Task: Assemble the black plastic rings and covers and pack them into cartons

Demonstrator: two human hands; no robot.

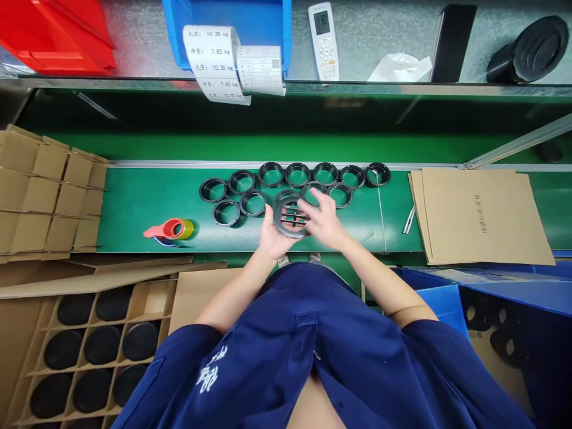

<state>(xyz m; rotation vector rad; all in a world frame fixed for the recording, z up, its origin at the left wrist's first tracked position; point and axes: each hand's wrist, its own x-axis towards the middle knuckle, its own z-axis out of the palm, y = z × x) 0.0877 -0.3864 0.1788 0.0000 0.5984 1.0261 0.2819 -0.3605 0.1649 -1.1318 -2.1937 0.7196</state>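
My left hand [271,239] is closed around the lower left of a round black plastic ring [279,223] with thin bars across its opening. The palm shows through the gaps. At the ring's right edge is my right hand [328,223], fingers apart and slightly blurred; whether they touch the ring I cannot tell. Beyond my hands, several black rings [213,190] stand in two uneven rows on the green bench [134,196]. One black ring [286,195] is partly hidden behind the held one, and another sits behind my right fingers.
Left on the bench are a red and yellow tape dispenser [174,229] and stacked cardboard dividers [27,190]. Flat cardboard sheets [491,214] and a small cutter [409,220] lie right. A divided carton [149,301] holds black round parts; a blue bin [442,307] stands lower right.
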